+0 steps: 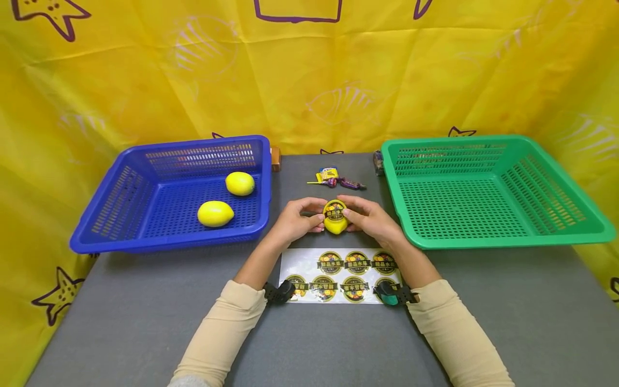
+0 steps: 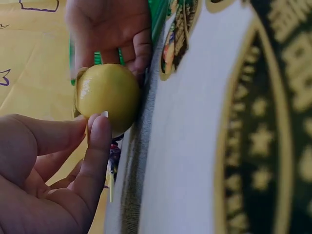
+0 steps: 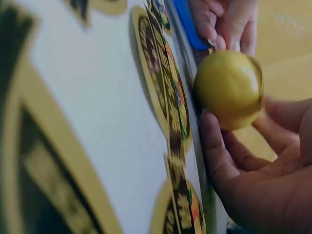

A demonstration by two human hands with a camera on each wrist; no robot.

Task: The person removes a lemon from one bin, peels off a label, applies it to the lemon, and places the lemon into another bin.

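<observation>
A yellow lemon [image 1: 336, 229] is held between both hands above the middle of the table. On its upper face lies a round black and gold sticker [image 1: 334, 211], its edge standing out at the lemon's side in the left wrist view. My left hand [image 1: 295, 219] pinches the lemon's left side with thumb and fingertips. From the right, my right hand [image 1: 374, 219] grips it, thumb at the sticker's edge and fingers curled around the lemon [image 3: 228, 90]. Just nearer than the hands lies a white sticker sheet [image 1: 298, 262] bearing two rows of similar round stickers.
A blue basket [image 1: 169, 243] on the left contains two lemons [image 1: 215, 214]. To the right stands a green basket [image 1: 483, 242]. Several wrapped candies [image 1: 330, 174] lie behind the hands. A small brown box [image 1: 275, 159] sits beside the blue basket.
</observation>
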